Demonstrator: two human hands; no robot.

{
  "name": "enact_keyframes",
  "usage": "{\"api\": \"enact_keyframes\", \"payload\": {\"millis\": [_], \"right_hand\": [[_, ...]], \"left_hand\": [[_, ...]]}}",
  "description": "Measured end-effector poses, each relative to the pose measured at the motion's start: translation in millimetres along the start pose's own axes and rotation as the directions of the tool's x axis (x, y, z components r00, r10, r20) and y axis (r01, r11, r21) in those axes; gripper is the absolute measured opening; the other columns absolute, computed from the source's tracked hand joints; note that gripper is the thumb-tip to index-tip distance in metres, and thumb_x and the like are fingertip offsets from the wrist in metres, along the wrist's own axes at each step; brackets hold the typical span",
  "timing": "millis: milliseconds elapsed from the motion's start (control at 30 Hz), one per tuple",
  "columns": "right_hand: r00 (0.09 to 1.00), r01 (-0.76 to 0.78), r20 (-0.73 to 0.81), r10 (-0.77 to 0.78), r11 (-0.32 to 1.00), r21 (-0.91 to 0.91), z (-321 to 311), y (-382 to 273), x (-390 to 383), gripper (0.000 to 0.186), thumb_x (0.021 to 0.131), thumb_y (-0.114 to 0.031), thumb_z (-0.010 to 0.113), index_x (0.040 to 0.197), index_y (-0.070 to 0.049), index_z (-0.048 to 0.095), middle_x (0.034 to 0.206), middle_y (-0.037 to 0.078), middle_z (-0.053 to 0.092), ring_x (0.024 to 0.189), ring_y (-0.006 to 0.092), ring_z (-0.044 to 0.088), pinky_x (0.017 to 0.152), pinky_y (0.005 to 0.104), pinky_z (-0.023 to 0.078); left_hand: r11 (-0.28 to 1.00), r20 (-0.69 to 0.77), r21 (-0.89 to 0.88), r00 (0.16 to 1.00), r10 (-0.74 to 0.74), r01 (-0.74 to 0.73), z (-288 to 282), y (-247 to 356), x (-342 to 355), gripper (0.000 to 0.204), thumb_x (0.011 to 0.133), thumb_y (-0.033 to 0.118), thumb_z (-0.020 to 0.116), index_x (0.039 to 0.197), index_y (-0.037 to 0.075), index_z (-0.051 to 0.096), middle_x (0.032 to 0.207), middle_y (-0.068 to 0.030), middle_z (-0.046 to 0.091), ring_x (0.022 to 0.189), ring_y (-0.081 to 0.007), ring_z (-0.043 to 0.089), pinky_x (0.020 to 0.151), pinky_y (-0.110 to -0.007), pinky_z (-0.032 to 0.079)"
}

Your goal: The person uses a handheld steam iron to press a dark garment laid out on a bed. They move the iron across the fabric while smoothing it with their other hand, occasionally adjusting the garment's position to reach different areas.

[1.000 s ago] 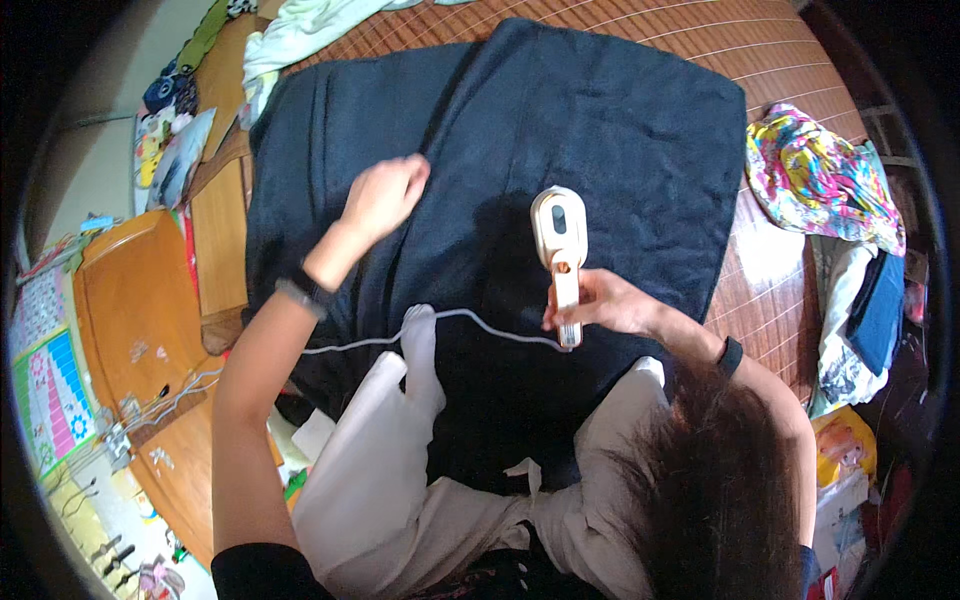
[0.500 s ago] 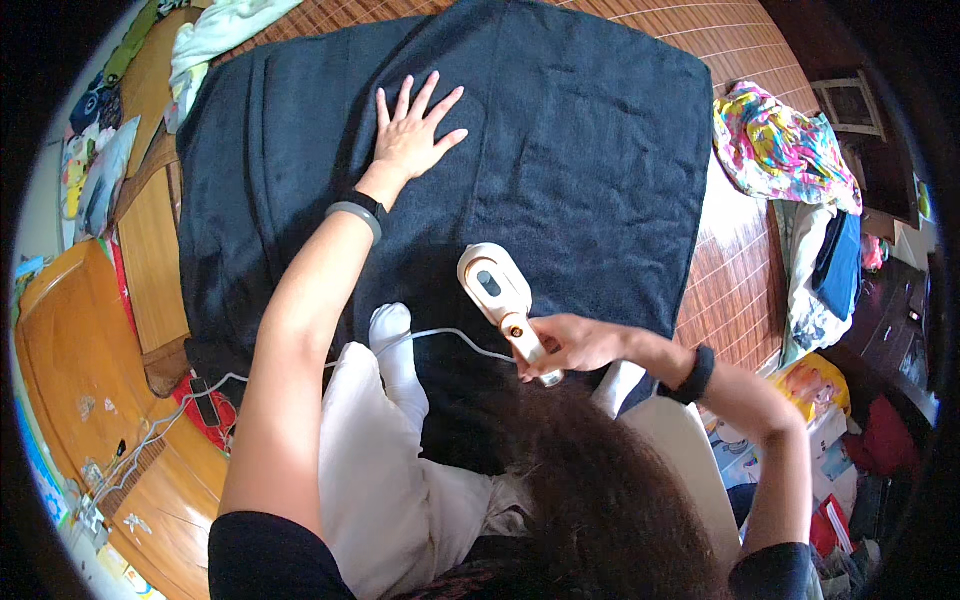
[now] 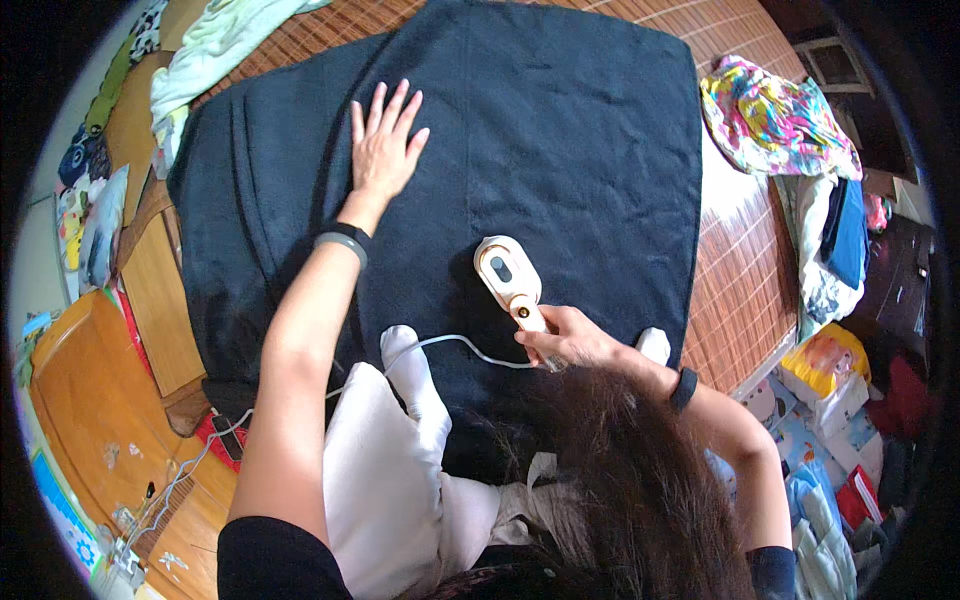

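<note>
Spread out before me is a large black cloth, with a few long folds on its left side. My left hand lies flat on its upper part, fingers spread. In my right hand is the handle of a small white handheld iron with gold trim and a dark oval on top. Its head is over the middle of the cloth; whether the underside touches the fabric cannot be seen. A pale power cord runs from the handle leftward, passing under my left forearm. Long hair partly covers my right forearm.
My socked feet rest at the cloth's near edge. A brown slatted mat shows beneath it. Bright patterned fabric and folded clothes lie right. At left stand a wooden headboard, a phone and a pale towel.
The view has shifted slightly. My left hand has slid a little left across the cloth, and the iron in my right hand has moved slightly right and away from me.
</note>
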State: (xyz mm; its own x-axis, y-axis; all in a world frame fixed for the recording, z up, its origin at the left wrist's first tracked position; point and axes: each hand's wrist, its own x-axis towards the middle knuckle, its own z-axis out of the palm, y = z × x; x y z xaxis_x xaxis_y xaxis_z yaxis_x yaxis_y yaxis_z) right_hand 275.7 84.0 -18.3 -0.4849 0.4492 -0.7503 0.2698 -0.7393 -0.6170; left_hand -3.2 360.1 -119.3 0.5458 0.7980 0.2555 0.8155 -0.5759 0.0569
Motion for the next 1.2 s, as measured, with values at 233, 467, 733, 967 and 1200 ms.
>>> {"api": "enact_keyframes", "payload": {"millis": [233, 467, 733, 967, 1200], "right_hand": [[0.955, 0.198, -0.240, -0.175, 0.977, 0.079, -6, -27, 28, 0.029, 0.104, -0.029, 0.067, 0.106, -0.001, 0.059, 0.077, 0.005, 0.068, 0.064, 0.0141, 0.068, 0.057, 0.0299, 0.055], [0.925, 0.270, -0.313, -0.215, 0.952, 0.142, -37, -60, 60, 0.031, 0.104, -0.032, 0.066, 0.104, -0.001, 0.059, 0.074, 0.004, 0.065, 0.058, 0.0140, 0.065, 0.051, 0.0294, 0.052], [0.885, 0.284, -0.410, -0.219, 0.953, 0.103, -64, -85, 76, 0.035, 0.102, -0.033, 0.069, 0.108, 0.000, 0.060, 0.074, 0.005, 0.064, 0.056, 0.0138, 0.064, 0.051, 0.0296, 0.053], [0.875, 0.305, -0.423, -0.235, 0.947, 0.105, -67, -95, 82, 0.035, 0.104, -0.034, 0.067, 0.109, -0.001, 0.057, 0.076, 0.004, 0.063, 0.060, 0.0146, 0.066, 0.057, 0.0303, 0.057], [0.726, 0.280, -0.631, -0.273, 0.956, -0.091, -63, -104, 87, 0.047, 0.101, -0.029, 0.069, 0.130, 0.001, 0.046, 0.076, 0.014, 0.070, 0.054, 0.0226, 0.070, 0.053, 0.0352, 0.058]], "left_hand": [[0.969, 0.011, -0.247, 1.000, -0.014, 0.016, -5, 10, -9, 0.052, 0.107, 0.022, 0.048, 0.157, 0.010, 0.044, 0.167, -0.0104, 0.038, 0.155, -0.0307, 0.033, 0.129, -0.048, 0.024], [0.974, -0.016, -0.224, 0.999, -0.046, 0.041, -5, 13, -9, 0.051, 0.106, 0.020, 0.049, 0.156, 0.011, 0.045, 0.166, -0.0080, 0.040, 0.154, -0.0306, 0.034, 0.129, -0.048, 0.024], [0.974, 0.019, -0.218, 0.998, -0.064, 0.067, -7, 14, -9, 0.051, 0.107, 0.021, 0.048, 0.156, 0.011, 0.046, 0.166, -0.0075, 0.040, 0.154, -0.0307, 0.034, 0.128, -0.048, 0.025], [0.975, 0.030, -0.203, 0.996, -0.084, 0.088, -9, 17, -9, 0.051, 0.107, 0.024, 0.047, 0.156, 0.012, 0.047, 0.165, -0.0074, 0.041, 0.154, -0.0308, 0.034, 0.128, -0.048, 0.024], [0.967, 0.009, -0.243, 0.997, -0.082, 0.082, -10, 17, -9, 0.052, 0.105, 0.020, 0.049, 0.156, 0.012, 0.047, 0.166, -0.0082, 0.041, 0.155, -0.0316, 0.034, 0.127, -0.049, 0.025]]}}
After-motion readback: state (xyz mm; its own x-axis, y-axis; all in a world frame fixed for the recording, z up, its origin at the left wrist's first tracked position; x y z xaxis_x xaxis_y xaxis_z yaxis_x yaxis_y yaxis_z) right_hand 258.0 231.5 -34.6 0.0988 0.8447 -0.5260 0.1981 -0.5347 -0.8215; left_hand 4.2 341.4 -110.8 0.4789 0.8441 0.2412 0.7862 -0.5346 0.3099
